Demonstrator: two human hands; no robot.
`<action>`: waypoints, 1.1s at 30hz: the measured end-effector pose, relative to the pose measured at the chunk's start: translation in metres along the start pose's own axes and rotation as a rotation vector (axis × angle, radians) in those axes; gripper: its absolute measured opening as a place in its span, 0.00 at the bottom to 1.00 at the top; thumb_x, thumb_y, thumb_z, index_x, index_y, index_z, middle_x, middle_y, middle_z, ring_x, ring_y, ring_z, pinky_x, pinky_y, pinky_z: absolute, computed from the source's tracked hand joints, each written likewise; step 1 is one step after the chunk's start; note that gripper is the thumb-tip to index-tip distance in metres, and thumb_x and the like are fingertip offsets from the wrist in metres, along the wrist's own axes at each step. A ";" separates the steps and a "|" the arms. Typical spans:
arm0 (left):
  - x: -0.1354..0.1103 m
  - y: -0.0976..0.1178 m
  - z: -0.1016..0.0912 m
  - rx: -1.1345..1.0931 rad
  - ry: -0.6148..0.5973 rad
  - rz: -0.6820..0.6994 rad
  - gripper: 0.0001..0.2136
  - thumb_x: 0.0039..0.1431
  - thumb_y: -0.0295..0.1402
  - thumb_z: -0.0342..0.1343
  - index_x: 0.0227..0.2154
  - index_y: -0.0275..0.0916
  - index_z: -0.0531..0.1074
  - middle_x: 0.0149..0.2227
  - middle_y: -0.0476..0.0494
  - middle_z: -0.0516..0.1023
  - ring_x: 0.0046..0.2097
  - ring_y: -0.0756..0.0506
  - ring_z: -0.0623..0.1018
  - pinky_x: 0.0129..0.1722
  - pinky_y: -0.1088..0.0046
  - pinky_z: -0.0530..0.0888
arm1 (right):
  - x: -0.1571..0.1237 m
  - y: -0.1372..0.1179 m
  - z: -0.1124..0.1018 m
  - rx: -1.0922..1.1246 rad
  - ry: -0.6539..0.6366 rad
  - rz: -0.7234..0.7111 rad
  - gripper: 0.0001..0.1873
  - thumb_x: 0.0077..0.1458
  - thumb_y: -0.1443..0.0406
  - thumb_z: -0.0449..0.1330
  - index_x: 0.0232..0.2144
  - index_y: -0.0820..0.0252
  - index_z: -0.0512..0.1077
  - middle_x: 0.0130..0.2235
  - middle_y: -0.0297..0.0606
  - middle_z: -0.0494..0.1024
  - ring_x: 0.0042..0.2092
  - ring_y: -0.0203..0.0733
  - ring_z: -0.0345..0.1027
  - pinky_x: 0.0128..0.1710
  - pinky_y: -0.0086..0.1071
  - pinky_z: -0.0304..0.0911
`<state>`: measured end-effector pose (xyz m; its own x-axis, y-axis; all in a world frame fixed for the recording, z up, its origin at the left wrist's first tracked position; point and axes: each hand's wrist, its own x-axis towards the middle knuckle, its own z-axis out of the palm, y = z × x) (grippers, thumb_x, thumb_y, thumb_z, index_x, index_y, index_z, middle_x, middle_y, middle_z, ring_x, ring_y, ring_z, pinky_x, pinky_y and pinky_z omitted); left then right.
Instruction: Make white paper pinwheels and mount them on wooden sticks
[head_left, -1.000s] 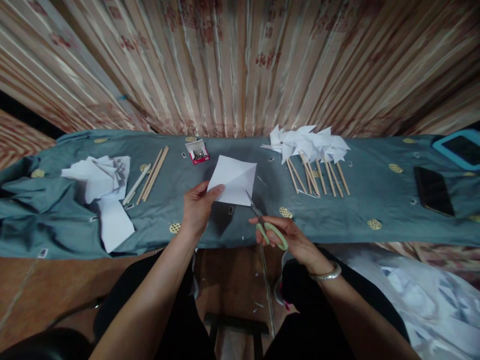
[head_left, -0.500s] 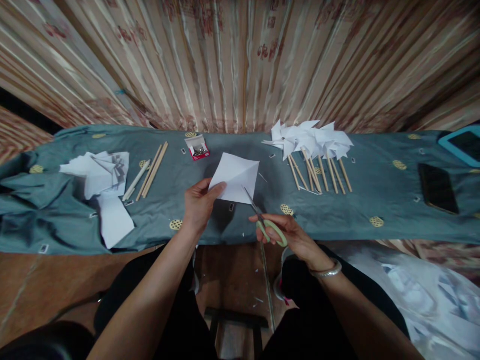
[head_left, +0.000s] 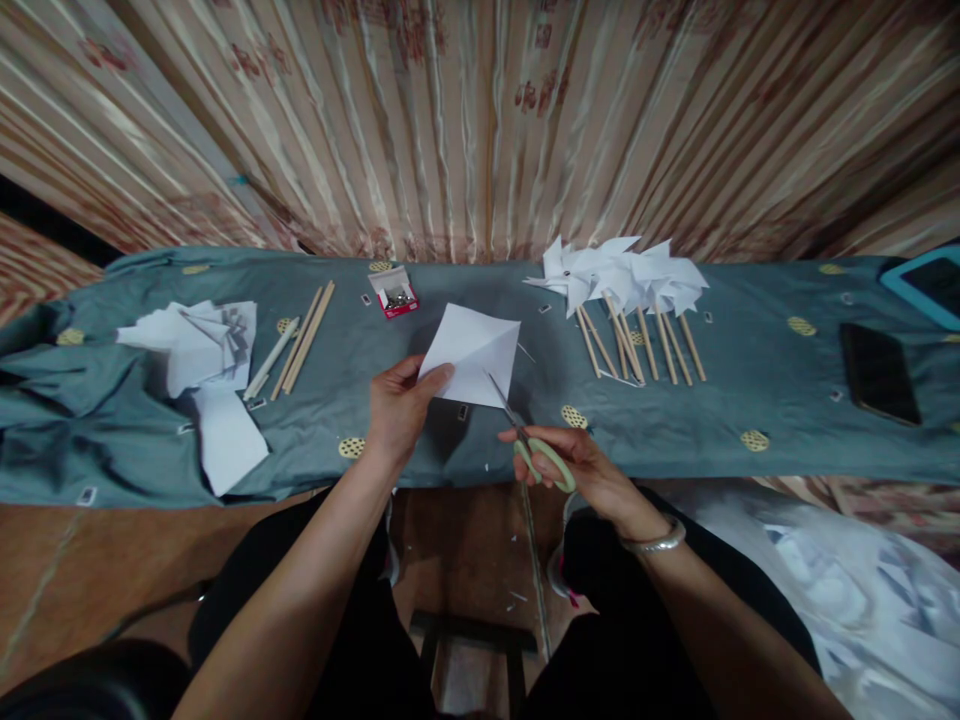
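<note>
A white square sheet of paper (head_left: 471,350) with diagonal creases is pinched at its left corner by my left hand (head_left: 401,405), thumb on top. My right hand (head_left: 574,462) has its fingers through the green handles of a pair of scissors (head_left: 545,465). The scissor blades lie at the paper's lower right corner, tips pointing in toward its middle. Behind and to the right, several white paper pinwheels (head_left: 622,275) on wooden sticks lie in a row. A small red and white box (head_left: 397,293) of metal pins stands open beyond the paper.
On the left lie stacked paper pieces (head_left: 202,345), a loose white sheet (head_left: 229,440), a white pen-like stick (head_left: 271,358) and wooden sticks (head_left: 306,345). A dark phone (head_left: 879,373) and a blue-framed device (head_left: 930,285) lie right on the cloth-covered table (head_left: 720,400). Behind hangs a curtain (head_left: 480,130).
Hardly anything differs. Both hands, the paper and the scissors keep nearly the same position, and the view has shifted very slightly.
</note>
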<state>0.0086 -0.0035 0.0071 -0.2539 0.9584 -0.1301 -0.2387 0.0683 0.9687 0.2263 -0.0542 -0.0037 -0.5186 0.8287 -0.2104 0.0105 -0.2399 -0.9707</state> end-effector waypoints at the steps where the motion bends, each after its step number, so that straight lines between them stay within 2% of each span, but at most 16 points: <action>1: 0.000 0.000 0.000 0.002 0.000 0.000 0.11 0.37 0.35 0.71 0.25 0.36 0.80 0.27 0.49 0.80 0.28 0.50 0.73 0.31 0.74 0.70 | 0.000 0.000 0.000 0.000 0.002 0.002 0.27 0.54 0.49 0.63 0.49 0.63 0.76 0.28 0.34 0.73 0.28 0.33 0.64 0.29 0.28 0.62; 20: 0.001 -0.001 -0.002 -0.019 -0.014 -0.008 0.10 0.38 0.33 0.70 0.26 0.37 0.81 0.26 0.49 0.80 0.27 0.51 0.73 0.30 0.75 0.69 | 0.002 0.005 0.001 0.079 0.044 0.100 0.25 0.50 0.52 0.68 0.46 0.61 0.78 0.26 0.32 0.75 0.26 0.31 0.68 0.28 0.27 0.66; 33: -0.001 -0.004 -0.002 0.015 -0.034 -0.056 0.12 0.38 0.34 0.70 0.28 0.36 0.82 0.27 0.49 0.81 0.28 0.50 0.73 0.31 0.74 0.69 | 0.002 0.005 0.001 0.077 0.043 0.096 0.24 0.50 0.53 0.68 0.46 0.60 0.78 0.26 0.32 0.77 0.26 0.31 0.69 0.27 0.26 0.67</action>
<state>0.0082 -0.0057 0.0032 -0.2081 0.9620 -0.1768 -0.2374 0.1257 0.9632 0.2245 -0.0545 -0.0090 -0.4809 0.8208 -0.3081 -0.0086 -0.3558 -0.9345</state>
